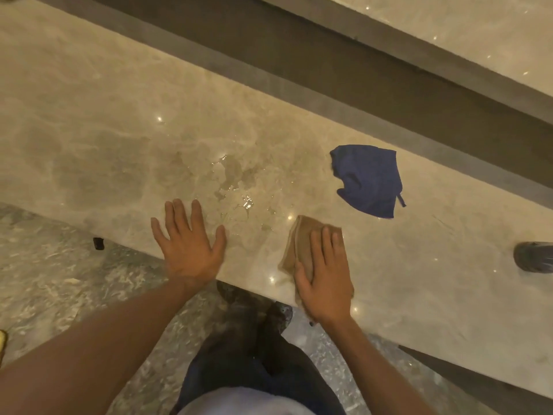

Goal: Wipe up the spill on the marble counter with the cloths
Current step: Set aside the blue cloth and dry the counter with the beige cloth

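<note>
**Push the cloth into the puddle**

The right hand [324, 274] lies flat, pressing the brown cloth [299, 250] on the desk [89, 115]. The left hand [190, 244] rests spread and empty. The spill [236, 187] shines between them, a little farther back. A blue cloth [369, 181] waits nearby. Best to press down and slide slowly left.

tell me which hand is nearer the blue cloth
Right. The right hand presses the tan cloth just below the blue cloth; the left hand lies flat beyond the spill.
</note>
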